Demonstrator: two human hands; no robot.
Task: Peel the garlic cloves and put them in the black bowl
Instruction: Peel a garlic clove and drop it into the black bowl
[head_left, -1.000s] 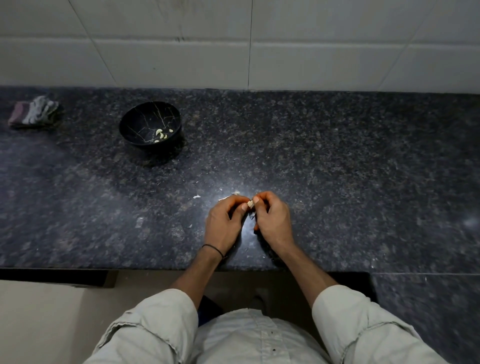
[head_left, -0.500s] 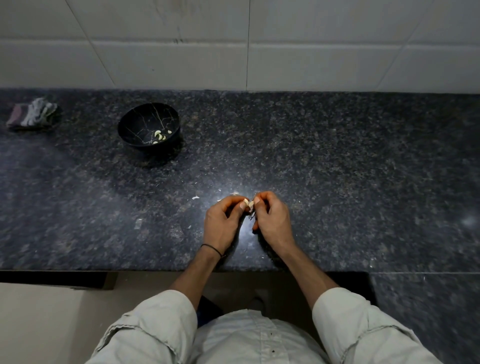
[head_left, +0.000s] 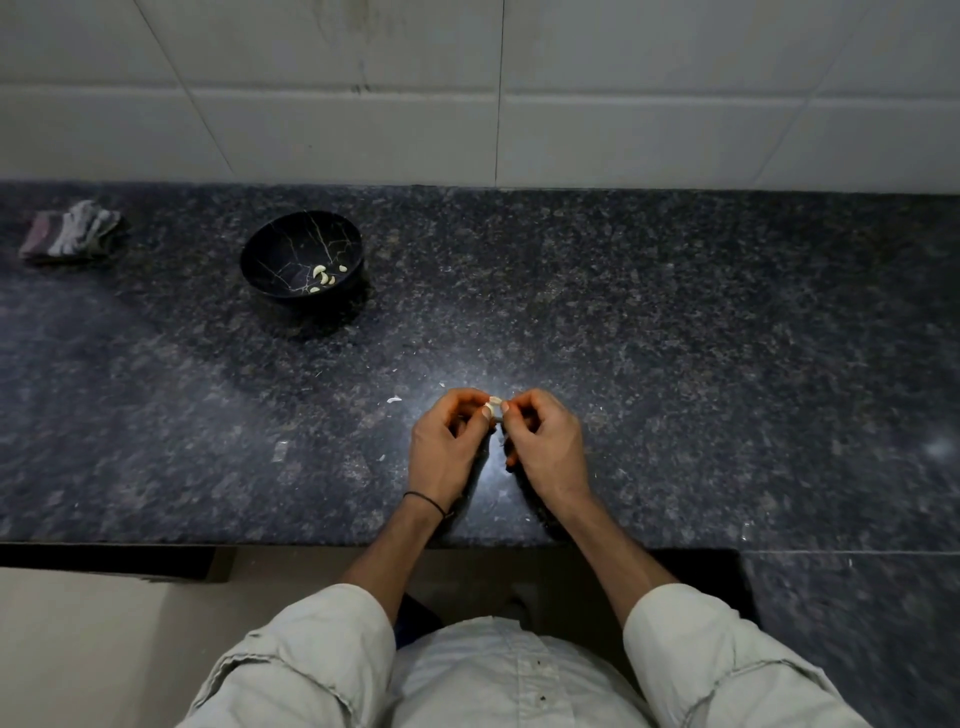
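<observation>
Garlic clove pinched between both hands near the worktop's front edge.
Left hand and right hand each keep a fingertip grip on it; black bowl holds peeled cloves toward the back left.

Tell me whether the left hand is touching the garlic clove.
Touching. In the head view the left hand pinches the garlic clove between thumb and fingertips, with no gap; the right hand pinches its other end.

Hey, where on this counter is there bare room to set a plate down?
The widest bare stretch of counter runs rightward from the right hand, back to the tiled wall. A smaller one lies between the cloth and the black bowl. Crowded: peel scraps lie around the left hand and right hand, which pinch a garlic clove.
</observation>
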